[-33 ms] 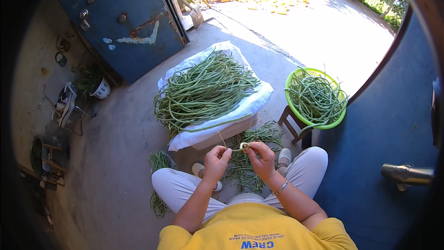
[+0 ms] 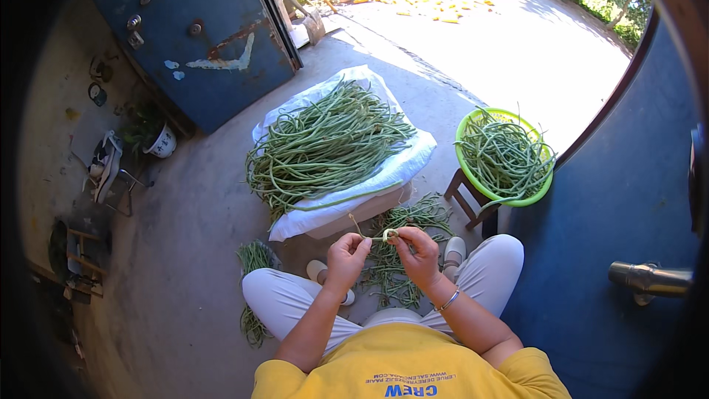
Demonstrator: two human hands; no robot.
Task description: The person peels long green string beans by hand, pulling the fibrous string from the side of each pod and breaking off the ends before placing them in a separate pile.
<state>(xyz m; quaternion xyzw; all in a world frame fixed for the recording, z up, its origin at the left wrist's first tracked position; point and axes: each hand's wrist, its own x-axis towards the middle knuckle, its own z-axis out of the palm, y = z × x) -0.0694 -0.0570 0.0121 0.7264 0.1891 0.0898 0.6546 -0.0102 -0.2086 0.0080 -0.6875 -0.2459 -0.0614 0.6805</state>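
Between my two hands a thin green long bean is stretched, a pale loop of it [image 2: 389,235] curled at my right fingertips. My left hand [image 2: 347,258] pinches the bean at its other side, and a thin dry end sticks up past the fingers. My right hand [image 2: 419,255], with a bracelet at the wrist, is closed on the looped part. Beneath both hands, loose long beans [image 2: 391,273] lie on the floor between my feet. In front is a big heap of long beans [image 2: 332,140] on a white sheet [image 2: 417,155] over a pale box [image 2: 369,210].
At the right, a lime-green basket [image 2: 545,188] of beans rests on a dark wooden stool [image 2: 465,196]. Another bunch of beans [image 2: 255,318] lies beside my left leg. Blue doors [image 2: 199,44] flank the doorway; a potted plant [image 2: 161,142] stands at the left wall.
The dry end of the bean above my left fingers has shifted very slightly. Both hands stay in place.
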